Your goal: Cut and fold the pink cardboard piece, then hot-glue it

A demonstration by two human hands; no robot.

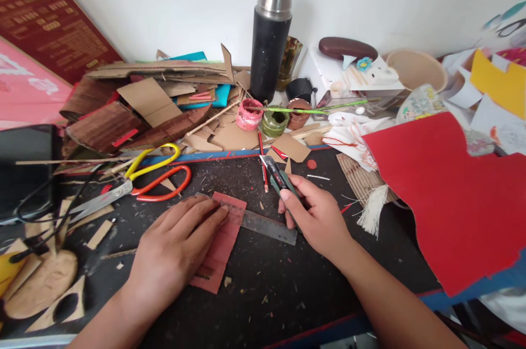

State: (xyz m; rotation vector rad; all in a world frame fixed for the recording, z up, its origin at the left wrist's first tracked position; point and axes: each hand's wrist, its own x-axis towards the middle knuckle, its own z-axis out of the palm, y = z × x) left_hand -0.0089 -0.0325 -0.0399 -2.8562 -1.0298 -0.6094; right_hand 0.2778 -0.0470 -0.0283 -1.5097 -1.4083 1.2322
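Observation:
My left hand (176,245) lies flat over a piece of pinkish-red card (224,247) and a clear ruler (269,226), its fingertips pressing both against the dark table. The ruler runs across the upper part of the card and sticks out to the right. Part of the card is hidden under my palm. Right of the card, my right hand (314,215) is closed around a utility knife (279,176), whose blade end points up and to the left, apart from the card. A red pencil (263,162) lies just beyond the knife.
Scissors (133,187) with yellow and red handles lie at left. Paint jars (275,121) and a black thermos (270,42) stand at the back. Cardboard scraps (152,101) are heaped back left. A large red sheet (456,201) overhangs the right edge.

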